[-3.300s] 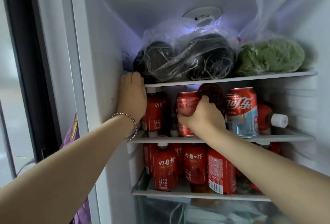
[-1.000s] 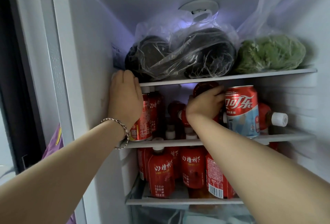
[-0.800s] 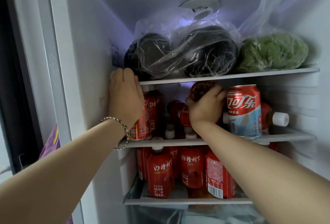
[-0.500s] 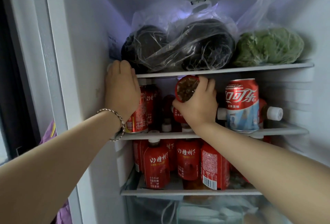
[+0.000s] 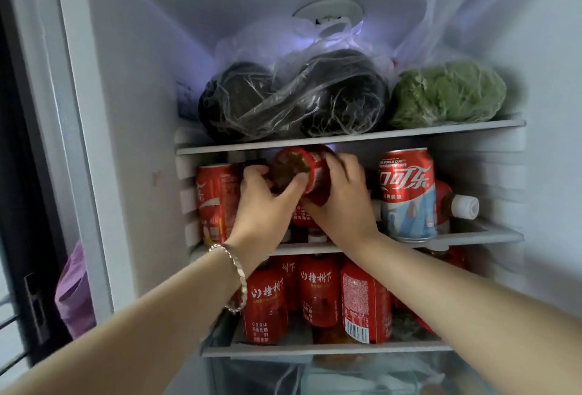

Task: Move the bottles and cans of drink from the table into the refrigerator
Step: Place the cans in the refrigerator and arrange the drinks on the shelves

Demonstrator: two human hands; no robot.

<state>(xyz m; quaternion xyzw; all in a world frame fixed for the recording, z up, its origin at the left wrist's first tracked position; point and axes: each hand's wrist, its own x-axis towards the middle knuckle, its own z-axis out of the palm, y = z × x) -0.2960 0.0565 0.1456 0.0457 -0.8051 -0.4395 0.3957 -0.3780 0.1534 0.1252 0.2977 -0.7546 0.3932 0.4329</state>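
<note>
A red-labelled drink bottle (image 5: 310,170) lies on its side high in the refrigerator's middle shelf space, its base towards me. My right hand (image 5: 341,202) grips its body from the right. My left hand (image 5: 267,205) holds its base end, thumb across the bottom. A red cola can (image 5: 215,202) stands at the shelf's left, and a red and blue cola can (image 5: 407,193) at the right. Beside that one lies a bottle with a white cap (image 5: 463,205). Several red bottles (image 5: 318,287) stand on the shelf below.
The top shelf (image 5: 441,130) carries a clear bag of dark items (image 5: 293,98) and a bag of green vegetables (image 5: 447,95). The middle shelf (image 5: 472,237) is crowded. A purple cloth (image 5: 74,293) hangs outside at the left. A drawer (image 5: 346,375) sits below.
My left hand left the refrigerator wall at the top shelf's end and now holds the bottle's base. The bottle has been lifted and turned base-first towards me, just under the top shelf.
</note>
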